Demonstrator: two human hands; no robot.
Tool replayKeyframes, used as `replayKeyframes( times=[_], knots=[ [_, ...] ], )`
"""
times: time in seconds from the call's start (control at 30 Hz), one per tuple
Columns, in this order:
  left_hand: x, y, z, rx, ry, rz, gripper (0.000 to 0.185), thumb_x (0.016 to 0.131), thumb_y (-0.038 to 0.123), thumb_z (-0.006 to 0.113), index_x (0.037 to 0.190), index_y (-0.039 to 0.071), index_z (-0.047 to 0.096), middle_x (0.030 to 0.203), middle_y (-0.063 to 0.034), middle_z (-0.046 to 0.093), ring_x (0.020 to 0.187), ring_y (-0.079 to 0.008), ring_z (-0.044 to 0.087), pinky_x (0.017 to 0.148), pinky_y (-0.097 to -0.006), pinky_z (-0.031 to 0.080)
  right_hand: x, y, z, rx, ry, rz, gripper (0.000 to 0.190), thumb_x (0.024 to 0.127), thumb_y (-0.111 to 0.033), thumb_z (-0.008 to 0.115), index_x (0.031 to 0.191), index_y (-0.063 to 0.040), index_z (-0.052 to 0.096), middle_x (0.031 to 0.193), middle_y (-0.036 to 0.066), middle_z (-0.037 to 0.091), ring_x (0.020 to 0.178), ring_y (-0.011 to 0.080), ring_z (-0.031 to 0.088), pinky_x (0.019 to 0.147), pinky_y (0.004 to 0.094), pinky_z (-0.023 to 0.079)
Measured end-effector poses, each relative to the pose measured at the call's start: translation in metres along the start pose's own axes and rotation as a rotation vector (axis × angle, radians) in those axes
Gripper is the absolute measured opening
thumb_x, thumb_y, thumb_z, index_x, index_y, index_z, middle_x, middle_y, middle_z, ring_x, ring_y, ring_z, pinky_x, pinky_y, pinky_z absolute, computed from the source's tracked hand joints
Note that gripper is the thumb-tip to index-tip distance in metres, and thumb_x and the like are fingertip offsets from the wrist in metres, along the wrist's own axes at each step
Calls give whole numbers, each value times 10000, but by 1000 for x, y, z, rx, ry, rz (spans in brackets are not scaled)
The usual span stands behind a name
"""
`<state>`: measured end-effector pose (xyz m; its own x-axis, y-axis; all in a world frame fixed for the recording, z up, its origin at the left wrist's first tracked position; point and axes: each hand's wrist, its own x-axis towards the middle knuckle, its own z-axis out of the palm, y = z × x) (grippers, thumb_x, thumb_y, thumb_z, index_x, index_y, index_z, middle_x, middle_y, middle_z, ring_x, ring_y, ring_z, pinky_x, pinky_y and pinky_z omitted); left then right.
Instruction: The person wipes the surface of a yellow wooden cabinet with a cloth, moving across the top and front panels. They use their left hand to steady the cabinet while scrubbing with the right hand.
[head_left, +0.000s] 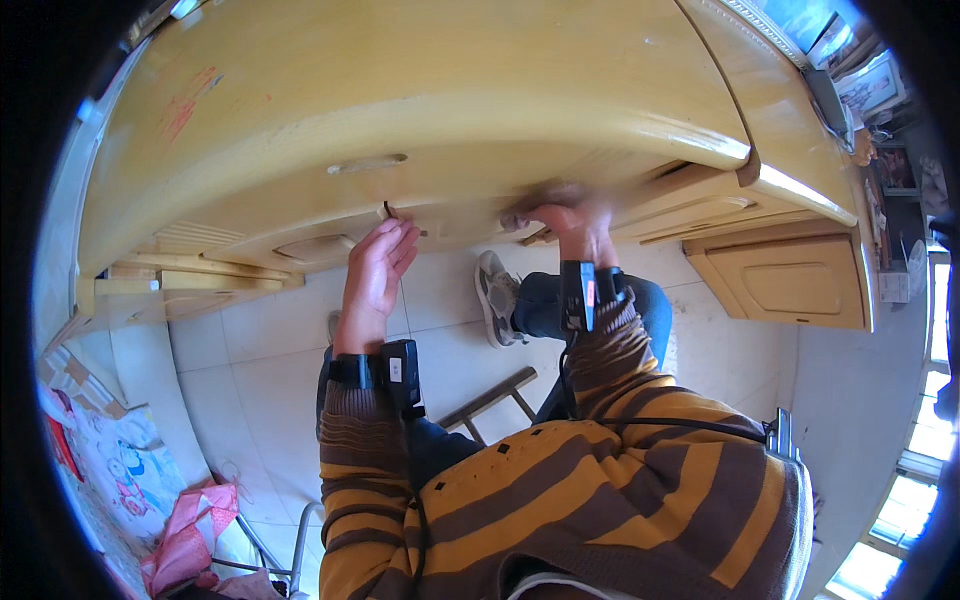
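A yellow wooden cabinet (450, 82) with a curved front spans the view before me. My left hand (382, 262) is raised at its lower front, palm turned inward and fingers together, close to a small dark handle (388, 209); whether the fingers touch it I cannot tell. My right hand (574, 217) is at the cabinet front farther right, bent at the wrist. A brown blur lies at its fingers, and what it holds, if anything, is unclear. Each wrist bears a black strapped device. A slot-shaped recess (367, 163) shows in the wood above my left hand.
An open cabinet door (787, 277) juts out at the right. Below me are my shoe (495, 300), the tiled floor (285, 390) and a wooden stool frame (487, 397). A pink bag (191, 536) lies by a metal chair frame (301, 547) at lower left.
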<state>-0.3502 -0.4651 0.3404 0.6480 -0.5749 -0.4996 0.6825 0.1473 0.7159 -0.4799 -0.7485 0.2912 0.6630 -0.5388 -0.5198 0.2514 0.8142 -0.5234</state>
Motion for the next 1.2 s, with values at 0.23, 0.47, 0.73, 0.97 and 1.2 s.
replayKeyframes(
  times=[0.23,0.47,0.73,0.97,1.2],
  knots=[
    [3,-1,-2,-11,8,-8,336,945,198,515,1232,24,524,1226,-119,607,1191,-234,559,976,-351,437,-44,16,77,241,-77,-51,426,940,-406,343,1086,-86,583,1040,113,632,926,342,581,846,488,478],
    [10,-1,-10,312,68,19,376,937,165,459,1266,0,537,1236,-103,618,1155,-200,580,951,-320,438,-60,58,124,362,119,-110,390,968,-390,371,1141,-122,595,1146,75,622,1019,292,576,856,452,491],
    [29,-5,-28,617,19,217,334,904,123,483,1169,-8,639,1156,-122,659,1133,-216,580,1001,-309,403,4,151,67,1357,-406,526,443,933,-465,385,1174,-153,586,1171,62,614,1039,284,570,877,487,459],
    [18,1,-26,757,60,329,315,930,90,469,1170,-37,629,1157,-147,659,1124,-209,580,1001,-303,404,82,233,10,1986,-319,1509,338,830,-378,528,1067,-179,665,1026,38,678,996,289,626,651,643,436],
    [12,-3,-28,861,40,447,326,938,157,438,1162,-12,605,1091,-241,643,1059,-364,609,907,-365,463,73,219,1,575,139,434,412,844,-413,497,1157,-165,596,1132,77,606,1077,327,557,723,681,383]
  ],
)
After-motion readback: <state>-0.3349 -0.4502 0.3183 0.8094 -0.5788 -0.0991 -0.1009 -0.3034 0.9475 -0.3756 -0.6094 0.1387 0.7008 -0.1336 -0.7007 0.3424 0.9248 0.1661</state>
